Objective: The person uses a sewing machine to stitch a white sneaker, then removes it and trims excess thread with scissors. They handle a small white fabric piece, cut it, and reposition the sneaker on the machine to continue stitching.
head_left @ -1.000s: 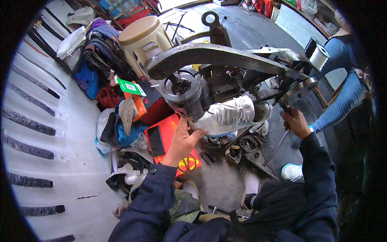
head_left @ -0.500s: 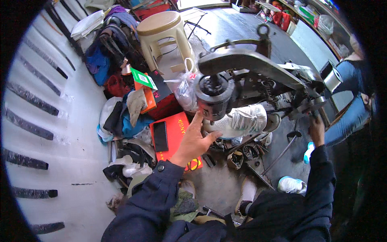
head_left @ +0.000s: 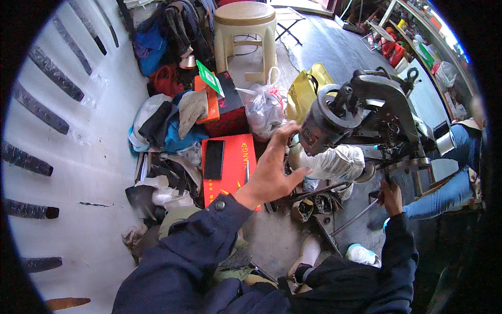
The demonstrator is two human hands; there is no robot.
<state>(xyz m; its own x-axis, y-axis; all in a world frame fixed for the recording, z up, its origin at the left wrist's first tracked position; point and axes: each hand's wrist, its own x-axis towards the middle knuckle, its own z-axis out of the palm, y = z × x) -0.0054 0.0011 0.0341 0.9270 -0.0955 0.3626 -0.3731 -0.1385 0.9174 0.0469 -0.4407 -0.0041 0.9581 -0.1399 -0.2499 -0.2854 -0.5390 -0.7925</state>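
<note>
Your left hand (head_left: 273, 170) has opened wider beside the white sneaker (head_left: 335, 162), likely steadying it less; right of those spread fingers, your right hand (head_left: 390, 199) has an unclear grip.

Tan-topped beige plastic stool (head_left: 244, 14) | black smartphone (head_left: 214, 160) flat on red box (head_left: 235, 157) | translucent plastic carrier bag (head_left: 264, 109) beside yellow tote bag (head_left: 301, 97)

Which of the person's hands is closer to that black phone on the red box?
Left. The left hand is to the right of the black phone, beside the white shoe; the right hand is much farther right, beyond the shoe.
</note>
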